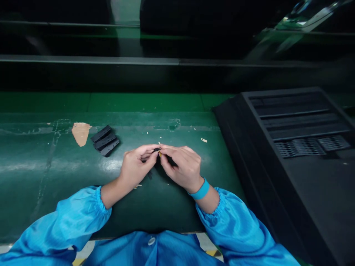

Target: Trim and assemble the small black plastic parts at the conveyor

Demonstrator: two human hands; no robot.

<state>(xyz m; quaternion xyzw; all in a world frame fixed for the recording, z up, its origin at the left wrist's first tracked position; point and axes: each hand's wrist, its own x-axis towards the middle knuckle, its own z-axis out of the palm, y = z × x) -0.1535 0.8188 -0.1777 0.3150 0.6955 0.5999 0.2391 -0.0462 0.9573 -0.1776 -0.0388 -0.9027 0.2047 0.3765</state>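
Observation:
Over the green table (91, 207), my left hand (136, 166) pinches a small black part (156, 150) between thumb and fingers. Fingertip to fingertip with it, my right hand (184, 165) is closed on a tiny yellow piece (160, 153) at the black part's end. Fingers cover most of both pieces, so their exact kind stays hidden. To the left of my hands lie several flat black strips (105, 140), fanned over one another. A tan scrap (81, 133) of paper or card rests beside them.
A large black tray (235, 147) with rows of slotted black parts (302, 147) stands on the right. Small pale bits (203, 140) lie scattered on the table, some yellowish slivers (138, 186) near my left wrist. A dark ledge runs along the back.

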